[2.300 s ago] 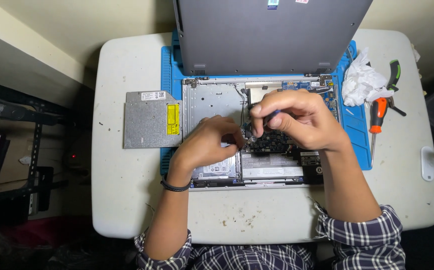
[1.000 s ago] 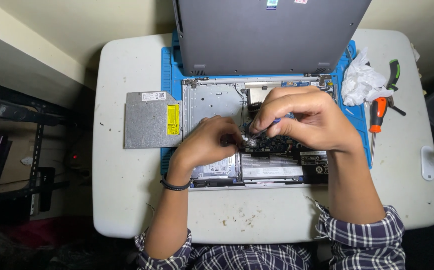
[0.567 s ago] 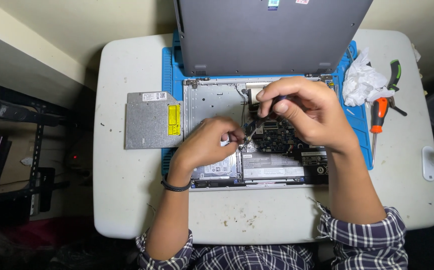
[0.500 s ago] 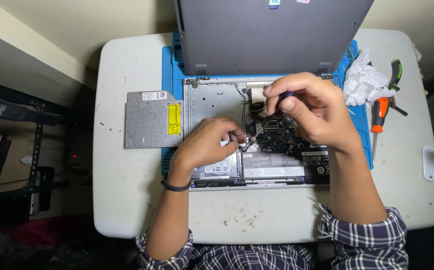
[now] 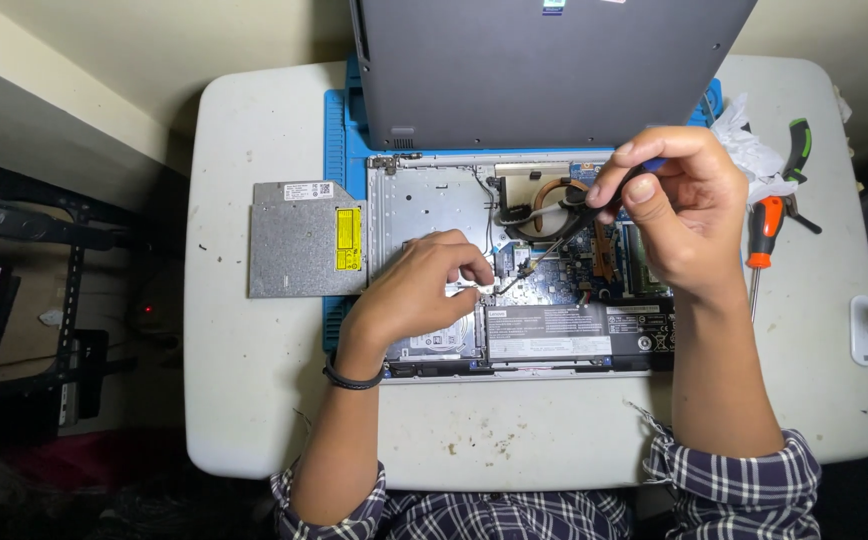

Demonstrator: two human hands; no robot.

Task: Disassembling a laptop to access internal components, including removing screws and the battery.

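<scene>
Opened laptop (image 5: 514,260) lay base-up on a blue mat (image 5: 335,140), on the white table (image 5: 254,400); right hand (image 5: 679,215) was closed in a pinch on a thin dark screwdriver (image 5: 564,235), tip angled down toward the circuit board beside the fan; left hand (image 5: 419,290) was curled, fingertips steadying something small near the tip, exact hold unclear; step judged: working a screw or connector; next move calls for keeping the tip seated; removed optical drive (image 5: 306,240) lay to the left.
</scene>
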